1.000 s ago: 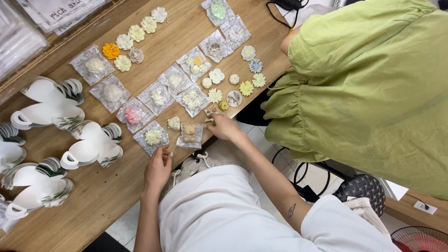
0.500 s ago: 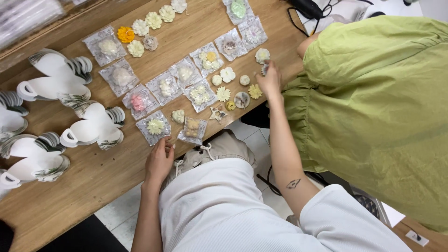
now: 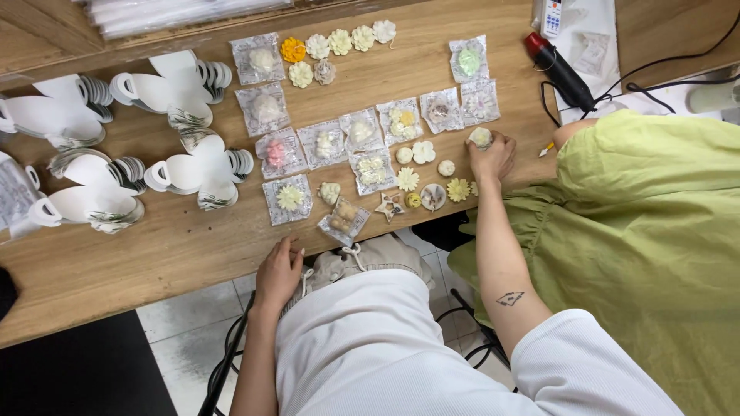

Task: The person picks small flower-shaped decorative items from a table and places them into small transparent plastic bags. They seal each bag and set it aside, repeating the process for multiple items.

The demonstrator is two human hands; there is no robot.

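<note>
While the person sits at the near edge of the wooden table (image 3: 116,270), stacks of white cup-shaped paper cut-outs (image 3: 185,166) occupy its left part, each with a looped handle. To their right lie rows of small flower-shaped pieces, many sealed in clear packets (image 3: 266,108), others loose; an orange flower (image 3: 293,49) lies at the far side among pale ones.

The left hand (image 3: 279,271) rests at the near table edge, fingers loosely curled, thumb spread, holding nothing. Just beyond it lie a packet with a pale yellow flower (image 3: 290,199) and a packet of brownish pieces (image 3: 344,219).

Further right, the right hand (image 3: 491,158) is reached out over the table, fingers closed around a small pale round flower piece (image 3: 481,137), which shows at the far side of the fist. That piece sits right of the loose group of flowers (image 3: 422,152) and near of two packets. A yellow daisy-shaped flower (image 3: 458,189) lies just left of the wrist.

At the far right lies a black tool with a red tip (image 3: 560,69), its cable trailing. A second person in a green garment (image 3: 655,246) is at the right.
</note>
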